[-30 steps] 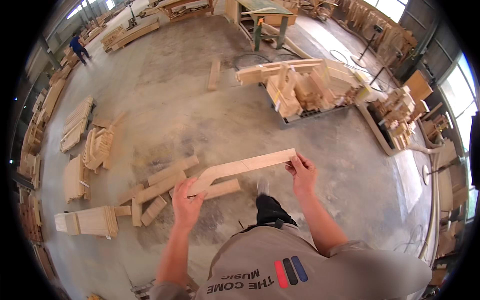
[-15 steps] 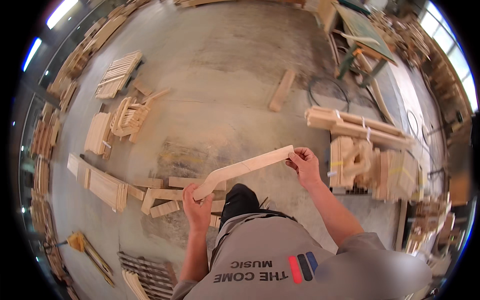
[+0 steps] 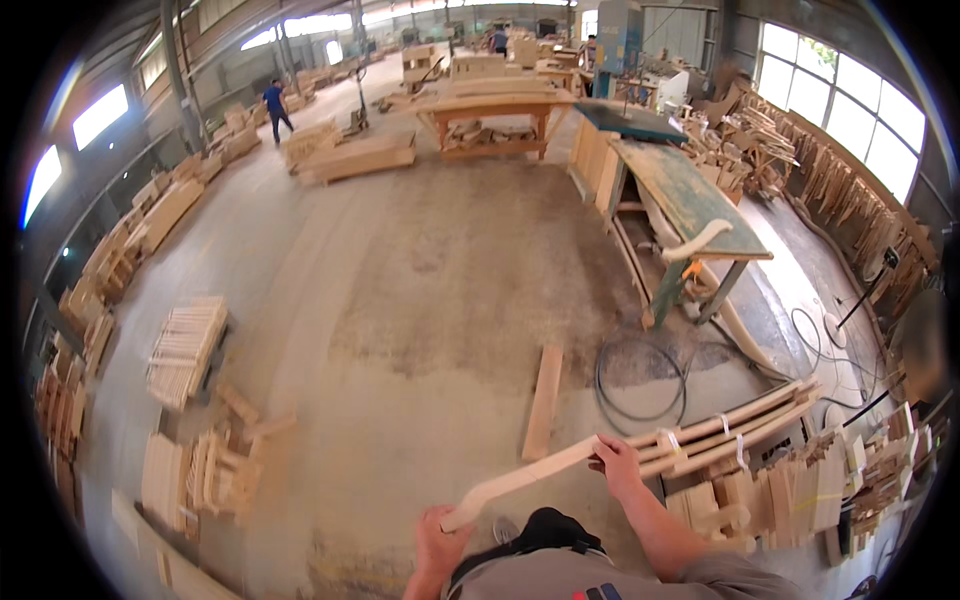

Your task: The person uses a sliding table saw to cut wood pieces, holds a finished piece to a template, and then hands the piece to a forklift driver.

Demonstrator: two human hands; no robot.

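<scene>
Open floor point(image 3: 400, 430) ahead-left of the hands point(image 3: 618, 465), wood stack point(image 3: 780, 495) close at right.

Around the held board point(image 3: 525, 478), 12 is pointing straight ahead of the wearer; the left grip point(image 3: 441, 542) is sitting at its 8 o'clock end, the right grip point(image 3: 614, 464) at its 2 o'clock end; a loose board point(image 3: 542, 402) is lying on the floor point(image 3: 430, 270) at 12, a far desk point(image 3: 495, 153) standing well beyond; a nearer desk point(image 3: 690, 190) is standing at 1, a curved piece point(image 3: 697, 242) lying on it; bundled lengths point(image 3: 735, 430) are lying between 2 and 3, piled pieces point(image 3: 785, 500) at 3; stacked parts point(image 3: 222, 473) are sitting at 9, a slat stack point(image 3: 186, 345) at 10.
</scene>
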